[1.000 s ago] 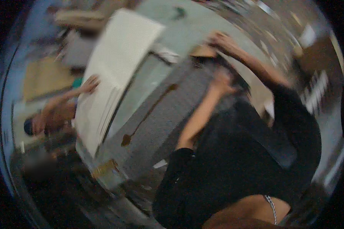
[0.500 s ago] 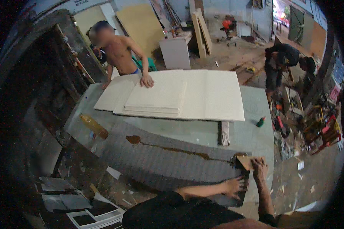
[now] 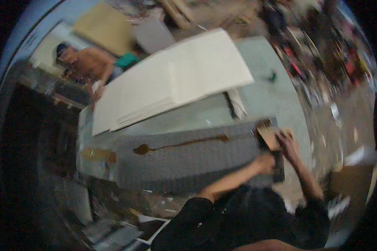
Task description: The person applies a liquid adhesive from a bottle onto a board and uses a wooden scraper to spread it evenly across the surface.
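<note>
Head view blurred on my end. Right hand (image 3: 287,145) pinches a tan flat piece (image 3: 268,139) at the right end of a grey sheet (image 3: 184,157). Left hand (image 3: 266,164) is on the sheet, just nearer than that piece; its fingers smear, so I cannot tell whether they are spread or closed. Sheet lies along the near side of the table (image 3: 262,56), brown streak (image 3: 188,143) running lengthwise on it. I note cream panels (image 3: 192,69) beyond, a co-worker (image 3: 92,65) at their left end.

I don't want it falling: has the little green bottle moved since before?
No; against the table, the green bottle looks unmoved, still right of the white sheets.
</note>
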The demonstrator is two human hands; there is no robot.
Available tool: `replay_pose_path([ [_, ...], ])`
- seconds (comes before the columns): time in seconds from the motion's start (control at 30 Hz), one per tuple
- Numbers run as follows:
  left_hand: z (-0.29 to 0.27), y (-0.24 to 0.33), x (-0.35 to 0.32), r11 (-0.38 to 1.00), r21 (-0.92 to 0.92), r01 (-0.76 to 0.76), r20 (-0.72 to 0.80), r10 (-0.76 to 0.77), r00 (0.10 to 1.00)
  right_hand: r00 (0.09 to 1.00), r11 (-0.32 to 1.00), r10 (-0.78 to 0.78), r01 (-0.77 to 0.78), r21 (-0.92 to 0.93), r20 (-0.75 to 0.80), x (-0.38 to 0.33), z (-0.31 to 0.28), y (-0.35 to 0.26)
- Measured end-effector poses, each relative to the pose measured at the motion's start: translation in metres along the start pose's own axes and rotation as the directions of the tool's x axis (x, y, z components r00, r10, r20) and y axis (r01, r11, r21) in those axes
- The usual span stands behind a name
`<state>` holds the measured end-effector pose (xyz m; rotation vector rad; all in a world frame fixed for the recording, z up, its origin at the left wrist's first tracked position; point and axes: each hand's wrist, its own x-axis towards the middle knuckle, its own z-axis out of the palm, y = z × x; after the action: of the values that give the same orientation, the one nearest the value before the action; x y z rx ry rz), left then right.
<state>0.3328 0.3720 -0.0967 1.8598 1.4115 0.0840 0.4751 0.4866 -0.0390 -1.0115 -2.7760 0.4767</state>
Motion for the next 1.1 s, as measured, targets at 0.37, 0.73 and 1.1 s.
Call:
replay_pose_path([
  [0.37, -0.002, 0.029, 0.013, 0.858, 0.371, -0.354, -0.219, 0.452, 0.865, 0.995, 0.957, 0.049, -0.071, -0.282, -0.083, 0.016, 0.004, 0.063],
  [0.73, -0.007, 0.006, -0.001, 0.856, 0.395, -0.334, -0.311, 0.467, 0.828, 0.999, 0.951, -0.049, 0.047, -0.306, 0.003, 0.050, 0.004, 0.059],
  [1.1, -0.004, 0.009, 0.000, 0.876, 0.362, -0.319, -0.292, 0.432, 0.853, 0.989, 0.997, 0.038, -0.048, -0.065, -0.144, 0.071, -0.048, 0.041],
])
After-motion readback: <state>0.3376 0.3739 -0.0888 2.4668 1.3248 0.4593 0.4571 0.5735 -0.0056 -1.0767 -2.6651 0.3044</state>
